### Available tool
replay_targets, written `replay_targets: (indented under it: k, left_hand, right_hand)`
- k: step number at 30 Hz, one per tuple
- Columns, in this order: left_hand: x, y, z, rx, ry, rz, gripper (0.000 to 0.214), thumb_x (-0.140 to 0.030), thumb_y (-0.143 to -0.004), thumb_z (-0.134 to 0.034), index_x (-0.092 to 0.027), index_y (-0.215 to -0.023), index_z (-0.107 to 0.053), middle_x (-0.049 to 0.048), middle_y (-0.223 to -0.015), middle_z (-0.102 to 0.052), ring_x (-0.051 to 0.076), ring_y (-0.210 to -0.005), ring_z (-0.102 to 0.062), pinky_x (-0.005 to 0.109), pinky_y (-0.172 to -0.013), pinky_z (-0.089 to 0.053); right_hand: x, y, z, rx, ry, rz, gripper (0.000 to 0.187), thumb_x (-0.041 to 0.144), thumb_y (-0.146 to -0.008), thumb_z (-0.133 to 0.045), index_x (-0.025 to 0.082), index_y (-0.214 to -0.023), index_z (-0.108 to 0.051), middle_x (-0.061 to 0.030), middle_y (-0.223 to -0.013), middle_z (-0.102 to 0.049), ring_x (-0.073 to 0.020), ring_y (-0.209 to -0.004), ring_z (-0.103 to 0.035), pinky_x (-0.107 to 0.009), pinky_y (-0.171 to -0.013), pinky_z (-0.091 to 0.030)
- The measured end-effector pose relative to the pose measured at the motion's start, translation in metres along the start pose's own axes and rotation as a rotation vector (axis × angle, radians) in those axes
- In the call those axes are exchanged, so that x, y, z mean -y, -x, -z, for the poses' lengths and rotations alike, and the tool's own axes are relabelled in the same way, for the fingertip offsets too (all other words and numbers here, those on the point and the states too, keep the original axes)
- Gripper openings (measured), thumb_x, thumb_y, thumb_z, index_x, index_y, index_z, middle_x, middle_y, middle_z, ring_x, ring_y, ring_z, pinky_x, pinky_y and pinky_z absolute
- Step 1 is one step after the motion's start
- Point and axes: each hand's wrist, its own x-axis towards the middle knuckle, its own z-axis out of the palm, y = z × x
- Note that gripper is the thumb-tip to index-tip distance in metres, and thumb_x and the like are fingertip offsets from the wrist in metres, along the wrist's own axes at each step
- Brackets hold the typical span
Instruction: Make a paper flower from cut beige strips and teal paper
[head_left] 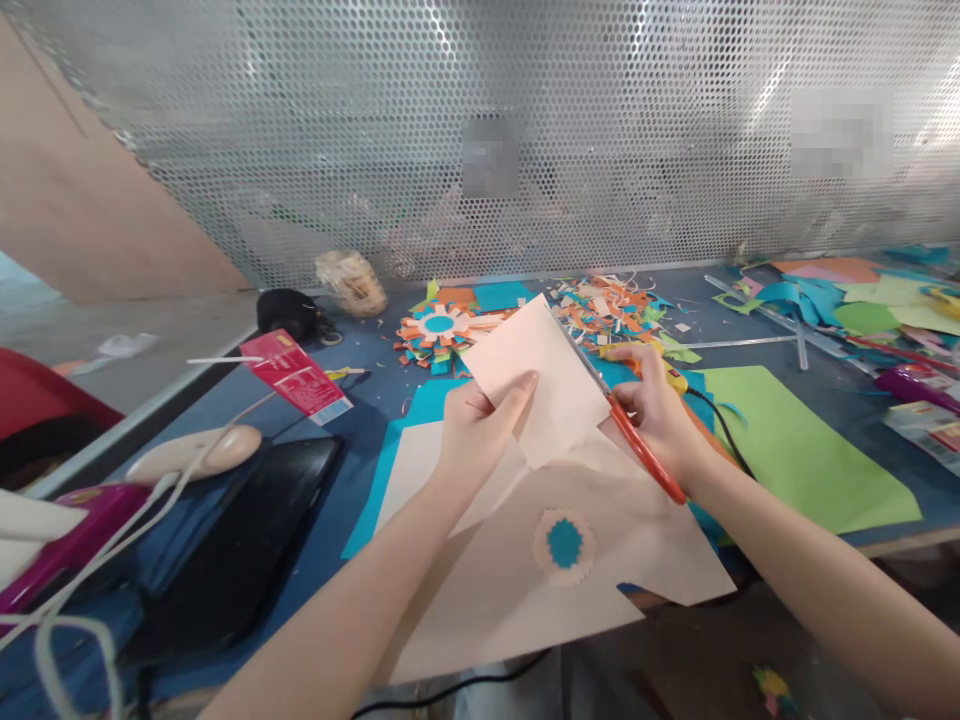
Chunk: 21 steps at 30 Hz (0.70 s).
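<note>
Between thumb and fingers, my left hand [484, 425] grips a cream sheet of paper [551, 375], held tilted above the table. My right hand [660, 410] is closed on red-handled scissors [641, 450], whose blades lie along the right edge of that sheet. Below both hands a larger cream sheet [487, 600] hangs over the table's front edge. On it lies a small jagged paper ring with a blue centre [565, 545]. A layered paper flower [440, 325] with a blue middle rests farther back. Part of the scissors is hidden by my right fingers.
Coloured scraps [611, 310] are heaped at the back. A green sheet [802, 450] lies right, near a yellow tool with a black cord [675, 378]. At left are a black phone-like slab [247, 540], a red drink carton [298, 375] and white cables. A perforated metal screen [375, 130] stands behind.
</note>
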Motion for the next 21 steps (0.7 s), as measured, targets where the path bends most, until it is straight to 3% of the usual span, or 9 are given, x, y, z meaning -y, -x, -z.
replay_targets:
  k: [11,21]
  left_hand:
    - [0.0028,0.0001,-0.0011,0.018,0.044,0.012,0.033,-0.044,-0.064,-0.065,-0.012,-0.072,-0.069,0.0064,-0.081,-0.07,0.019,-0.071,-0.061,0.025,-0.056,-0.047]
    - [0.0018,0.0035,-0.0037,0.053,0.146,0.087,0.033,-0.044,-0.062,-0.068,-0.012,-0.07,-0.069,0.0056,-0.076,-0.069,0.015,-0.062,-0.059,0.023,-0.053,-0.046]
  right_hand:
    - [-0.0011,0.0013,0.0009,0.011,0.016,0.006,0.051,0.017,-0.069,-0.051,0.026,-0.112,-0.025,0.0108,-0.053,-0.038,-0.0089,-0.044,-0.04,-0.02,-0.045,-0.026]
    - [-0.0019,0.0007,-0.0039,-0.005,-0.11,-0.02,0.056,0.019,-0.069,-0.059,0.026,-0.112,-0.023,0.0098,-0.058,-0.043,-0.0093,-0.048,-0.046,-0.02,-0.046,-0.031]
